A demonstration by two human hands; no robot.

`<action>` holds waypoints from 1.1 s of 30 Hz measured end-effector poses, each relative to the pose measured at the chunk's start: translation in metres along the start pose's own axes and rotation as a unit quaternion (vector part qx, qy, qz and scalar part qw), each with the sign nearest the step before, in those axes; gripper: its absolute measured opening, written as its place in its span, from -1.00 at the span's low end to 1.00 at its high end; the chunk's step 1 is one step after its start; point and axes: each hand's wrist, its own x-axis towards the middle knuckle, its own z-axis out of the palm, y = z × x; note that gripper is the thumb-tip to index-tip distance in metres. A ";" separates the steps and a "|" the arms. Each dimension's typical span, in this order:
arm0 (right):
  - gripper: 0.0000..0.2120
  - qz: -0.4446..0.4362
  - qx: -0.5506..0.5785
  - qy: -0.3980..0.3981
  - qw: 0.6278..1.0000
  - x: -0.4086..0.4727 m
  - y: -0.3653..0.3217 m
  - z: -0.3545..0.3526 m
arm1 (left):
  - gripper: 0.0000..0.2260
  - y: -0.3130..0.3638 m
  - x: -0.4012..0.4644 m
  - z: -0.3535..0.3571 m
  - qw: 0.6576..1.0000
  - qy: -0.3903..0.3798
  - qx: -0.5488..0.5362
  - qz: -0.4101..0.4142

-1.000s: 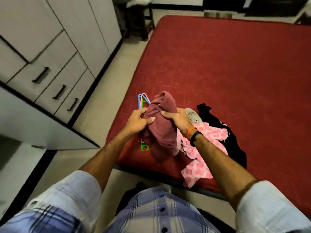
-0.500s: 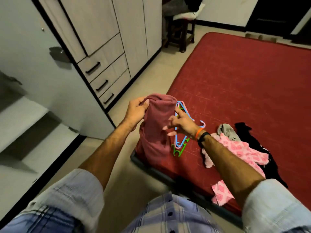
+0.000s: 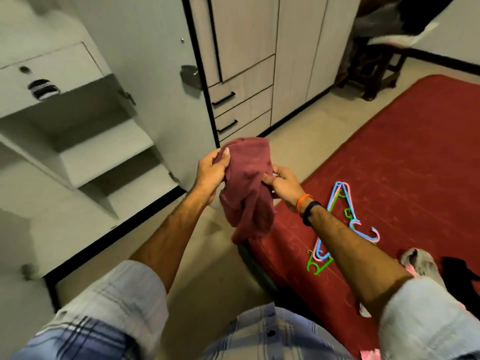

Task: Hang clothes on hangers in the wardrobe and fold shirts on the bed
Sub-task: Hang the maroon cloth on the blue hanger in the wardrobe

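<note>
A maroon garment [image 3: 248, 185] hangs bunched in the air over the floor, just off the bed's corner. My left hand [image 3: 211, 170] grips its upper left edge, thumb on top of the cloth. My right hand [image 3: 281, 181] pinches its right side at mid height. A bundle of blue, pink and green plastic hangers [image 3: 340, 219] lies on the red bed [image 3: 402, 157] behind my right forearm. The wardrobe [image 3: 85, 157] stands open at the left with bare white shelves.
A pink patterned garment [image 3: 413, 268], a grey cloth and a black garment [image 3: 465, 279] lie at the bed's right edge of view. Closed drawers with black handles [image 3: 226, 110] stand beyond the open door. A dark wooden stool [image 3: 374, 71] stands at the far right.
The view has swung left from the bed toward the open wardrobe. The maroon garment has come off the bed into the air; my right hand has closed on its side again.
</note>
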 end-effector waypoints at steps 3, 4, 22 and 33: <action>-0.89 -0.016 0.077 -0.021 0.997 0.012 -0.014 0.017 | -0.63 -0.017 -0.011 -0.016 0.997 0.026 0.013 -0.072; -0.82 -0.013 0.110 -0.032 0.993 0.016 -0.018 0.023 | -0.60 -0.023 -0.018 -0.021 0.995 0.025 0.027 -0.091; -0.76 0.104 -0.190 -0.274 0.937 0.029 0.003 0.089 | -0.83 -0.016 -0.038 -0.082 0.936 0.223 -0.242 -0.122; -0.88 -0.053 -0.094 -0.254 0.961 0.026 -0.020 0.147 | -0.59 -0.003 -0.030 -0.128 0.948 0.153 -0.265 -0.083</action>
